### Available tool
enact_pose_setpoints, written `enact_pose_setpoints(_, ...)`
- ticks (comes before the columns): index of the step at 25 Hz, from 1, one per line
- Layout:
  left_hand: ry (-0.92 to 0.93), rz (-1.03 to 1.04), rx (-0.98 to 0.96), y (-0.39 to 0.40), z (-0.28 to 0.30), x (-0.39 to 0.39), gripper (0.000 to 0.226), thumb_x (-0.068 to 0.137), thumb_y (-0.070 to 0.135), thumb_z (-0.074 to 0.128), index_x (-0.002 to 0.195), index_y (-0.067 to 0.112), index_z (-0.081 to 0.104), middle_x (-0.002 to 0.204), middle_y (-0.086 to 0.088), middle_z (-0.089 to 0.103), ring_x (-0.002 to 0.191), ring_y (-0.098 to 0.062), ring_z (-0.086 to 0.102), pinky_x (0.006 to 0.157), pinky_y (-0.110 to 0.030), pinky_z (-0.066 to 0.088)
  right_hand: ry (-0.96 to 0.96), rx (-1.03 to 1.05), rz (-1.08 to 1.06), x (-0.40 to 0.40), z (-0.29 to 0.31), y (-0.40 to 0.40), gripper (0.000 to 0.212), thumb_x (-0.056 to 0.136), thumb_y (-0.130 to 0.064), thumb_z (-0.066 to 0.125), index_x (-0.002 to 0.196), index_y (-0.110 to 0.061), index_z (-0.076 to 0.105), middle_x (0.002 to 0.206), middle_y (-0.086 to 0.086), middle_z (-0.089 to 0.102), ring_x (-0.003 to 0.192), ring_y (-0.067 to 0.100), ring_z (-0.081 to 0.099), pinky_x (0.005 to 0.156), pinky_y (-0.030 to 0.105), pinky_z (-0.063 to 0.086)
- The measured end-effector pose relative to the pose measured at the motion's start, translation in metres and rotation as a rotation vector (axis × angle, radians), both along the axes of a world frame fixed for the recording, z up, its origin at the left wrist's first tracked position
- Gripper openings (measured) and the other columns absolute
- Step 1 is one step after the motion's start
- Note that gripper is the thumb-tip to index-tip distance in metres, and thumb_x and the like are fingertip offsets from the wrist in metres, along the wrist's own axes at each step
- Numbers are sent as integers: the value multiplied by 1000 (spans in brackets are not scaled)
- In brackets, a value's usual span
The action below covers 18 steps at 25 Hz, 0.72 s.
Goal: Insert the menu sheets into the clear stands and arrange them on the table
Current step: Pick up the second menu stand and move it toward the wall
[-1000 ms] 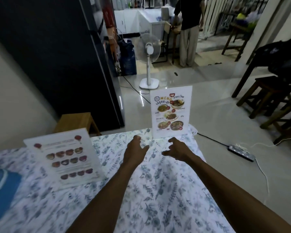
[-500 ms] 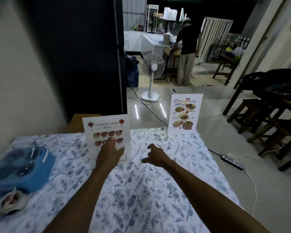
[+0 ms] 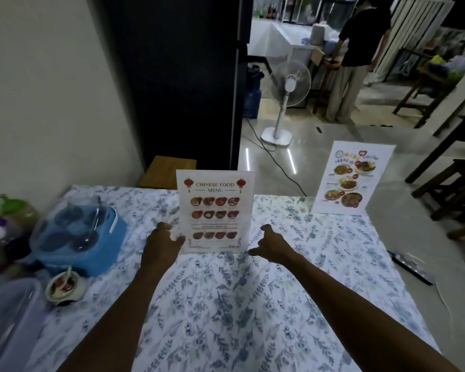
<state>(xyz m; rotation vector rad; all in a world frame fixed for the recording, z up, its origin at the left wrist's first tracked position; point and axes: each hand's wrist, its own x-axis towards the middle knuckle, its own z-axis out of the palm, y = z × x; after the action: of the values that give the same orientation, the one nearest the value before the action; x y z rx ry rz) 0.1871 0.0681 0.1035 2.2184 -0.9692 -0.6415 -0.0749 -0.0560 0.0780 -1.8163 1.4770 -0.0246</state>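
The room is dim and a bit gray. Most of the light comes from the back, where the shiny floor (image 3: 320, 162) shows two bright white streaks of glare. The tall cabinet (image 3: 177, 76) is almost all black. The edges bend and stretch (the wide lens does that), so the wall (image 3: 51, 89) leans. The blue box (image 3: 81, 237) and things at the left look soft and blurry.
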Motion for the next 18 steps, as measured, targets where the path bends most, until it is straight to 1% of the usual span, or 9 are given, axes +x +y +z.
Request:
enact_pose_setpoints(2,12,19,35,-9,-8,12,56,80,32,77,124,8,51,127,-17,64,110,-34,64,93,-45,53,-6,9,6,8,-8,-11,94,72,-35,83,141,-8,25,115,21,64,91,29,61,71,38,52)
enact_pose_setpoints(4,42,18,62,-22,-12,19,65,78,34,79,129,9,48,132,-16,62,113,-34,63,95,-44,52,-39,-37,8,15,-14,-20,88,75,-32,81,142,-10,29,123,19,62,104,32,62,81,38,51)
enact_pose_setpoints(5,54,4,72,-29,-13,21,70,76,34,80,132,9,46,134,-15,60,116,-34,61,96,-43,51,-58,-73,12,19,-16,-24,82,76,-30,80,141,-12,33,124,17,63,109,32,62,85,38,50)
enact_pose_setpoints(7,78,-37,65,-43,-16,20,73,75,31,82,135,9,46,135,-15,60,119,-32,60,96,-40,48,-87,-111,48,25,-23,-32,65,79,-27,77,136,-14,47,124,13,66,110,29,64,91,39,51)
enact_pose_setpoints(10,83,-97,26,-52,-21,16,51,81,26,77,126,9,58,125,-11,68,105,-27,67,79,-28,49,-77,-112,74,28,-31,-36,42,86,-27,68,126,-14,62,117,12,72,99,28,69,88,41,56)
enact_pose_setpoints(12,23,-123,0,-52,-21,15,40,85,29,73,119,10,63,117,-10,71,88,-19,66,65,-20,45,-93,-129,83,25,-32,-34,37,88,-28,65,124,-16,64,116,10,73,98,26,69,86,38,55)
enact_pose_setpoints(13,9,-137,-13,-52,-21,18,38,85,30,72,117,11,65,115,-9,72,84,-16,65,62,-19,44,-98,-145,94,24,-33,-34,36,89,-28,64,123,-17,64,116,8,73,99,25,69,85,36,55)
enact_pose_setpoints(16,43,-183,-29,-52,-21,31,39,84,32,73,119,16,67,110,-6,74,88,-19,70,74,-31,56,-103,-156,95,25,-30,-30,34,90,-27,63,122,-16,65,117,7,72,101,24,68,85,35,53)
enact_pose_setpoints(18,57,-238,-16,-55,-16,42,40,83,35,73,119,18,66,110,-4,75,94,-22,71,83,-41,59,-83,-155,85,30,-23,-28,33,91,-27,64,122,-16,65,119,6,71,102,23,68,87,33,53)
